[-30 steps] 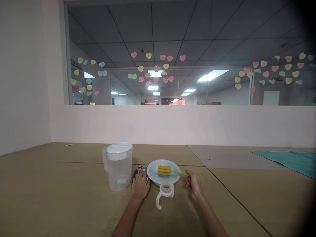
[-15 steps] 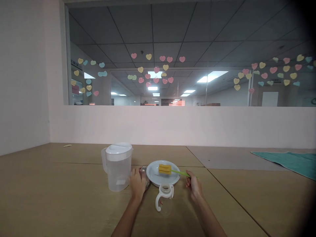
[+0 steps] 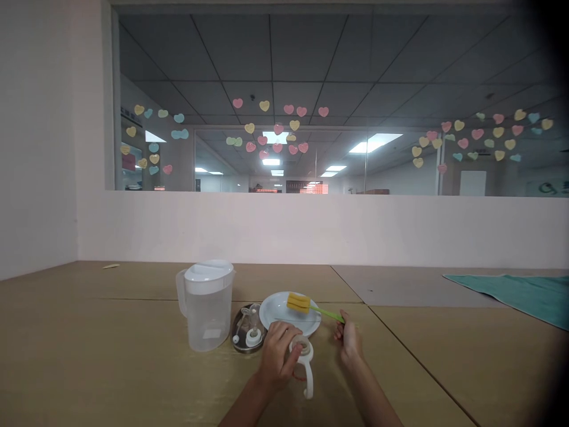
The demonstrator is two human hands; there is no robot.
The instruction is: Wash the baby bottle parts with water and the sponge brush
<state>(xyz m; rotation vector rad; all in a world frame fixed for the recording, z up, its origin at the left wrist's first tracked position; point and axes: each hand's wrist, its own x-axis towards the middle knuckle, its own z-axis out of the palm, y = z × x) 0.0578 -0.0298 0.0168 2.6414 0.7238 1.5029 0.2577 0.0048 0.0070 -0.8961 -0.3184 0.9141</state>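
Note:
My right hand (image 3: 349,341) is closed around the green handle of a sponge bottle brush (image 3: 326,312). The brush's yellow sponge head is over a white bowl (image 3: 271,303). My left hand (image 3: 278,356) curls round the upper part of a clear baby bottle (image 3: 302,346) with a white handle. The bottle stands on the table in front of the bowl, its mouth uncovered. To the left of that hand lies a round metal dish (image 3: 237,343), holding a white ring with a clear teat (image 3: 253,335) and a straw piece with a small white end (image 3: 240,327).
A translucent pitcher (image 3: 208,317) with a white lid stands left of the metal dish. At the far right a green cloth (image 3: 511,293) lies on the table (image 3: 133,367). A small flat pale piece (image 3: 111,266) rests near the back wall, below a window.
My left hand has moved right from the metal dish onto the baby bottle. The bottle's handle has swung from left to right. The sponge head is slightly more tilted.

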